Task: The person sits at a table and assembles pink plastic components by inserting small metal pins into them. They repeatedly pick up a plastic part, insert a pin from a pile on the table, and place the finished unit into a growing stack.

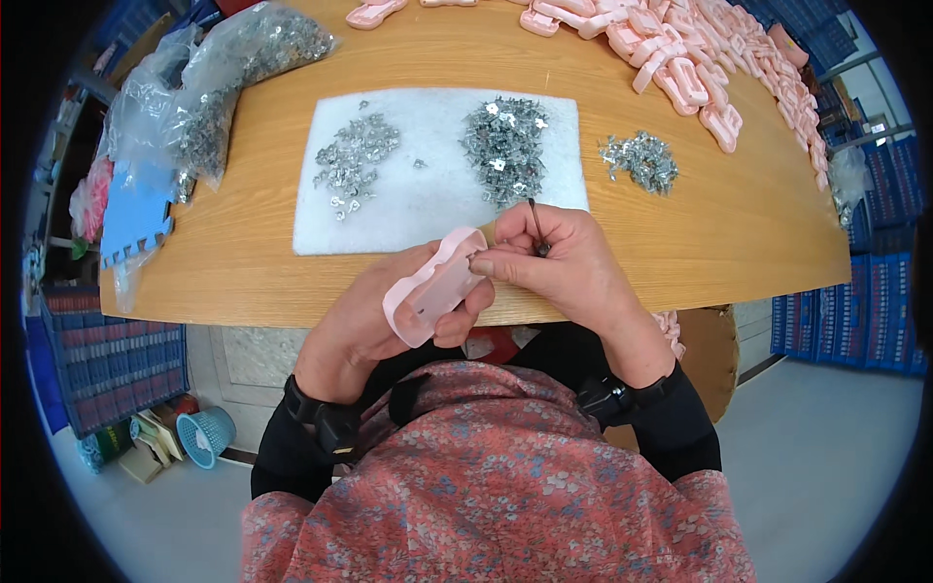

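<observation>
Assembly work at the table (680,262), seen from above. The pink shell (434,294), an open, shallow casing with a waisted outline, was held in the air just beyond the wearer's body, in front of the table's near edge and close to the near side of the white sheet (428,121). It lay slantwise between the two hands, its hollow side facing up and its far end pointing to the right. The left hand (358,303) was curled around the shell from the left and beneath, its fingertips showing along the right-hand rim; the grip was closed. The right hand (569,260) approached from the opposite side, thumb and forefinger brought together at the inside of the shell's far end; whether a small part was pinched between them could not be told. A slim dark tool (535,225) stood up from among the fingers of this hand, which were folded about it. Beyond the hands, the sheet carried a left heap (358,155) and a denser right heap (503,146) of small metal pieces. A third heap (641,163) lay directly on the table, to the right of the sheet.
</observation>
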Action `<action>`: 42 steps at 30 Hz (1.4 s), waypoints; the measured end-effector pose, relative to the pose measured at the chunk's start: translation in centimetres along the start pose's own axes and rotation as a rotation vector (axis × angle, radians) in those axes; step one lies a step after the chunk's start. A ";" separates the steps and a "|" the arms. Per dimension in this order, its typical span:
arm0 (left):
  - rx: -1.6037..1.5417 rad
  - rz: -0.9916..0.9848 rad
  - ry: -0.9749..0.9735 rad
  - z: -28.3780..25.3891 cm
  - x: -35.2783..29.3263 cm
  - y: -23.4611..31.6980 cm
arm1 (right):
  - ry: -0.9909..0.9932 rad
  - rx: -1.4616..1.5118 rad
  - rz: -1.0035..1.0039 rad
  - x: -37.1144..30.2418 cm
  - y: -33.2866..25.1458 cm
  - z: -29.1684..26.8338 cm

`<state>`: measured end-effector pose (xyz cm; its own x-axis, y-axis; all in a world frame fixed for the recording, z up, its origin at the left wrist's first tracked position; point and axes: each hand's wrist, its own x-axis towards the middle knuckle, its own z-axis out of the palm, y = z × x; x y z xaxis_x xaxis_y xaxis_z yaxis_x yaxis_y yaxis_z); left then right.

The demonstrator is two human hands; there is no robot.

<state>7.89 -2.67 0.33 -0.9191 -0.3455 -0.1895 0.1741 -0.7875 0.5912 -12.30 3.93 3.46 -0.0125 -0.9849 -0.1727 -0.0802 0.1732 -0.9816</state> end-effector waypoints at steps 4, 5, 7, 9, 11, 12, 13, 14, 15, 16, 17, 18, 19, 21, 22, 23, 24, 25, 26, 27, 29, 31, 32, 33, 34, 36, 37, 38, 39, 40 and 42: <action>-0.185 -0.044 -0.104 0.0 0.1 -0.4 | -0.002 0.078 0.029 -0.5 0.1 -0.4; -0.238 -0.062 -0.129 0.1 0.2 -0.5 | -0.002 0.115 0.010 -0.7 0.3 -0.5; -0.298 -0.081 -0.151 0.4 0.5 -0.7 | -0.009 0.164 -0.006 -1.1 0.5 -0.9; -0.311 -0.093 -0.145 0.8 0.8 -0.9 | -0.017 0.194 0.002 -1.7 0.6 -1.4; -0.332 -0.148 -0.153 1.2 1.7 -1.1 | -0.046 0.304 0.024 -2.5 0.4 -1.3; -0.339 -0.174 -0.163 1.5 2.2 -1.2 | -0.058 0.354 0.030 -2.9 0.1 -1.3; -0.231 -0.182 -0.152 1.9 2.5 -1.4 | -0.062 0.362 0.068 -3.4 -0.2 -1.6; -0.122 -0.190 -0.143 2.3 2.8 -1.7 | -0.064 0.370 0.105 -4.1 -0.4 -2.1; -0.007 -0.195 -0.149 2.8 3.3 -1.8 | -0.058 0.370 0.134 -4.9 -0.7 -3.0; 0.015 -0.232 -0.163 3.8 3.6 -1.2 | -0.009 0.288 0.124 -5.7 -0.6 -4.1; 0.085 -0.264 -0.099 4.7 3.8 -1.1 | 0.042 0.207 0.115 -7.0 0.1 -5.4; 0.158 -0.292 -0.039 5.3 4.1 -1.1 | 0.098 0.125 0.105 -8.3 0.8 -6.8; 0.231 -0.316 0.026 6.0 4.4 -0.8 | 0.166 0.135 0.143 -9.9 1.2 -8.2; 0.356 -0.344 -0.003 7.0 4.2 1.5 | 0.297 0.162 0.205 -13.9 2.4 -11.4; 0.433 -0.330 0.004 7.4 4.4 2.2 | 0.324 0.169 0.213 -15.9 3.2 -13.0; 0.506 -0.317 0.007 7.9 4.6 3.0 | 0.379 0.148 0.256 -18.2 4.4 -14.8; 0.586 -0.289 -0.010 8.5 5.3 3.9 | 0.444 0.132 0.299 -21.0 6.2 -16.7; 0.705 -0.257 -0.016 8.8 6.0 4.5 | 0.477 0.133 0.295 -23.4 8.4 -18.5; 0.819 -0.225 -0.028 9.0 7.1 5.2 | 0.622 0.160 0.307 -25.5 10.7 -19.7; 0.933 -0.189 -0.037 9.3 8.4 5.9 | 0.750 0.023 0.297 -27.6 13.2 -20.7; 1.090 -0.097 -0.002 9.6 12.0 6.8 | 0.995 -0.258 0.277 -30.7 17.1 -21.9; 1.278 -0.008 0.081 9.8 16.3 7.7 | 1.057 -0.051 0.321 -31.3 17.3 -21.4; 1.467 0.127 0.131 9.5 18.8 7.9 | 1.090 0.051 0.347 -31.5 17.3 -20.9; 1.655 0.269 0.195 9.1 21.2 8.1 | 1.073 0.043 0.321 -30.9 17.5 -20.4; 1.762 0.404 0.197 8.8 24.0 8.0 | 1.093 -0.032 0.273 -30.4 17.9 -19.9; 1.970 0.572 0.237 8.4 28.4 8.1 | 1.124 -0.157 0.213 -28.4 17.6 -19.2; 2.070 0.604 0.251 8.8 30.5 8.0 | 1.134 -0.212 0.130 -27.4 16.6 -18.7; 2.171 0.635 0.269 8.9 32.1 8.1 | 1.141 -0.267 0.047 -26.1 15.5 -18.5; 2.240 0.604 0.265 9.5 33.3 8.1 | 1.152 -0.324 -0.033 -25.0 14.2 -18.7; 2.311 0.570 0.268 10.1 34.2 8.2 | 1.134 -0.437 -0.032 -24.1 12.7 -19.2; 2.414 0.445 0.293 9.8 36.4 8.7 | 1.007 -0.693 -0.052 -21.0 7.8 -20.5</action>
<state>-27.51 -17.17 6.25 -0.8725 -0.4448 0.2023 -0.4468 0.8938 0.0383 -33.12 25.90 1.11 -0.7344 -0.6050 0.3076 -0.6138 0.3988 -0.6813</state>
